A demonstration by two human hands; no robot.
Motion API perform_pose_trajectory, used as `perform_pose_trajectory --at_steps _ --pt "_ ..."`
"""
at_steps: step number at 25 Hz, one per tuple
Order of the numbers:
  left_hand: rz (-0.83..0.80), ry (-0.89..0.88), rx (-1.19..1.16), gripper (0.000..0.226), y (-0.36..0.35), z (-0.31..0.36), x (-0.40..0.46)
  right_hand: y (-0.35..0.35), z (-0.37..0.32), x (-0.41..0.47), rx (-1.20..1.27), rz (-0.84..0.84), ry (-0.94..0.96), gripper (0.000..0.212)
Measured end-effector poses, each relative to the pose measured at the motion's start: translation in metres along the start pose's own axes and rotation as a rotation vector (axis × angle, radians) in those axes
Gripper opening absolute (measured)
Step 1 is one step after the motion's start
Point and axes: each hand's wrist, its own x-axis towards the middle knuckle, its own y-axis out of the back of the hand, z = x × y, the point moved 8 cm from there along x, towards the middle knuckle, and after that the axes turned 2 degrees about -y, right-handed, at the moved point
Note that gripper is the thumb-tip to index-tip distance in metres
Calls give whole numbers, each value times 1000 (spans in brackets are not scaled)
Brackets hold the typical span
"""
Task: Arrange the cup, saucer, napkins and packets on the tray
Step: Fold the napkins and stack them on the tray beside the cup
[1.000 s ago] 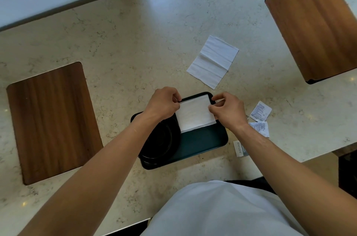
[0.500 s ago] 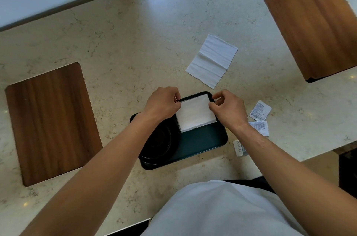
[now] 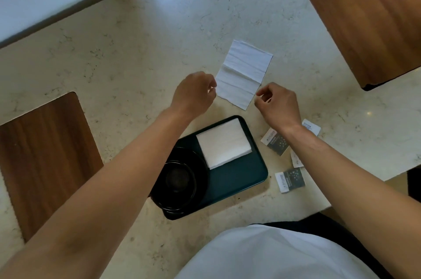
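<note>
A dark green tray [image 3: 239, 179] lies on the marble table in front of me. On its left end a black cup [image 3: 178, 181] stands on a black saucer [image 3: 201, 164]. A folded white napkin [image 3: 224, 143] lies on the tray's far right part. A second, unfolded napkin [image 3: 243, 73] lies flat on the table beyond the tray. My left hand [image 3: 196, 91] is at its left corner and my right hand [image 3: 276, 105] at its near right corner, both with curled fingers; whether they pinch it is unclear. Several packets [image 3: 275, 142] lie on the table right of the tray, partly under my right forearm.
A wooden placemat [image 3: 45, 153] lies at the left and another [image 3: 369, 16] at the far right. The table's near edge [image 3: 355, 189] steps in close to the packets. A wall and a wooden window post stand beyond the table's far edge.
Both hands let go of the folded napkin on the tray and moved forward to the unfolded napkin on the table. The folded napkin stays on the tray.
</note>
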Motion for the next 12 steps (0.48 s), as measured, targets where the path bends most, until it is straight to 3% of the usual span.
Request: perform_pose_trajectory --at_steps 4,8,12 --pt "65 -191 118 25 7 26 55 -3 -9 32 -45 23 127 14" --pt "-46 -308 264 34 -13 35 86 -12 -15 56 -135 54 196 24" --pt "-78 -350 259 25 -26 31 93 -20 -14 62 -153 59 230 24"
